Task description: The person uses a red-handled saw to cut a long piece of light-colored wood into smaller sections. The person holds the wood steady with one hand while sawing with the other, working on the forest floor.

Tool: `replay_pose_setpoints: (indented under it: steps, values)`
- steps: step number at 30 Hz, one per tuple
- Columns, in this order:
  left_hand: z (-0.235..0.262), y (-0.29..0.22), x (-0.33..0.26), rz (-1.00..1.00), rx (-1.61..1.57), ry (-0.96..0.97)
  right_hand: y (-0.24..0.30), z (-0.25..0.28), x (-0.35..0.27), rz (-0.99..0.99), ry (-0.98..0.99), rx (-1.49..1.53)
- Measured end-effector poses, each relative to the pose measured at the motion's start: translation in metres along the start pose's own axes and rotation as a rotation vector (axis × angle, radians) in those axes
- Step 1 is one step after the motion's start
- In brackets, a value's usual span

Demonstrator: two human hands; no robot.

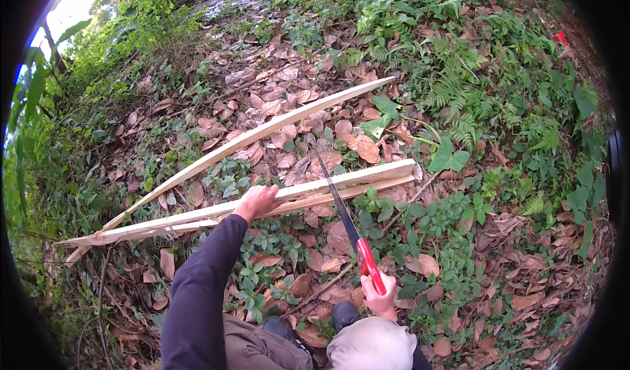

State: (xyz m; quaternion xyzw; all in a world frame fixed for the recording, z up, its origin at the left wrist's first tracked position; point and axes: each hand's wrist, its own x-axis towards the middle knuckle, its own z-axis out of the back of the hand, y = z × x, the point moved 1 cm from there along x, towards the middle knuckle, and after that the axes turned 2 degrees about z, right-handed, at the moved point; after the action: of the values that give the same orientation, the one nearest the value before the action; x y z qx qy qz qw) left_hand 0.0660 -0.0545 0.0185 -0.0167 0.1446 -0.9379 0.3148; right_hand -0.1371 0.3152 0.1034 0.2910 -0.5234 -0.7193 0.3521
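Under left fingers (266, 195), gripped: pale plank (377, 172); right fingers (369, 286) wrap red saw handle (371, 267).

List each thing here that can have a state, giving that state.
Left hand: gripping long pale wooden strip.
Right hand: gripping red saw handle.
Narrow black metal saw blade: bare, crossing the gripped strip.
Farther pale wooden strip: unheld, over leaves.
Broad brown leaves: fallen, dry.
Dark shoes: worn.

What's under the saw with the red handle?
The saw crosses over a pale board that the left hand holds; brown leaves show beside it. Whatever lies directly beneath the blade is covered.
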Motion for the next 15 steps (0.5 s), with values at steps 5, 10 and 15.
replay_pose_setpoints:
  steps: [5,10,15]
  values:
    - [0.015,-0.006,-0.003,-0.008,-0.034,0.028,0.021,0.007,0.0,0.076,0.052,-0.125]
    - [0.015,-0.007,-0.006,-0.003,-0.069,0.078,0.015,0.005,-0.013,-0.046,0.05,-0.034]
    - [0.013,-0.007,-0.005,-0.003,-0.062,0.088,0.023,-0.001,-0.008,-0.007,-0.001,-0.051]
